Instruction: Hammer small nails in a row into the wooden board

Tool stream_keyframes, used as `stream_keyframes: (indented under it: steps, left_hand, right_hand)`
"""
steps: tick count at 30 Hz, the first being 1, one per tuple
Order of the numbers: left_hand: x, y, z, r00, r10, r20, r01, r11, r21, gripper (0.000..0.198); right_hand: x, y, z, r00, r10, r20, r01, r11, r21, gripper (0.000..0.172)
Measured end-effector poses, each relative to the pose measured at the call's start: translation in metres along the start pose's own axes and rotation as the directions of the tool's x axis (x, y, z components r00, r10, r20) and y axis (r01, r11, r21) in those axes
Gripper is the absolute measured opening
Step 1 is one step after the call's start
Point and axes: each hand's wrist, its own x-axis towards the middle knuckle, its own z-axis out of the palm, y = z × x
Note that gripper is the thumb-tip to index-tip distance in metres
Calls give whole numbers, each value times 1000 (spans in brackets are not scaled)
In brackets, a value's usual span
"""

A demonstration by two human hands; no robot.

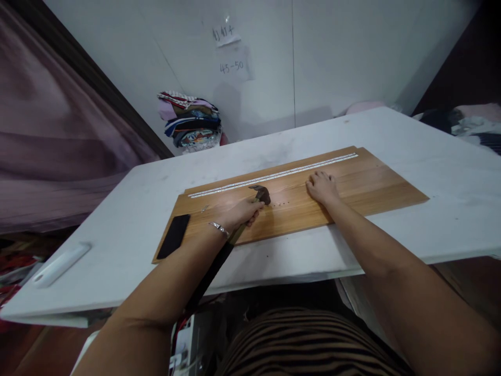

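Note:
A long wooden board lies on the white table. My left hand, with a silver bracelet on its wrist, is closed around a hammer just below its dark head. The head rests on the board beside a short row of small nails. My right hand lies flat on the board to the right of the nails, fingers stretched out. A pale strip runs along the board's far edge.
A black flat object sits on the board's left end. A white handle-like piece lies near the table's left corner. Folded clothes are stacked against the wall behind. More fabric lies at the far right.

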Motion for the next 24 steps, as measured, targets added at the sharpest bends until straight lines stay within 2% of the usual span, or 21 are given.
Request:
stream_keyframes:
  steps: [9, 15, 19, 24]
  left_hand:
    - [3, -4, 2, 1000, -19, 5, 19, 1000, -4, 19]
    - [-2, 2, 1, 1000, -2, -3, 2, 1000, 8, 16]
    - [-5, 6, 2, 999, -31, -12, 31, 999, 11, 15]
    - [0, 0, 3, 1000, -27, 9, 27, 1000, 2, 16]
  right_hand:
    - [-1, -2, -4, 1000, 3, 14, -3, 1000, 4, 41]
    - [-1, -2, -3, 1000, 1, 13, -1, 1000, -5, 42]
    - [0, -1, -2, 1000, 0, 13, 0, 1000, -2, 42]
    - [0, -1, -2, 1000, 0, 16, -1, 1000, 12, 40]
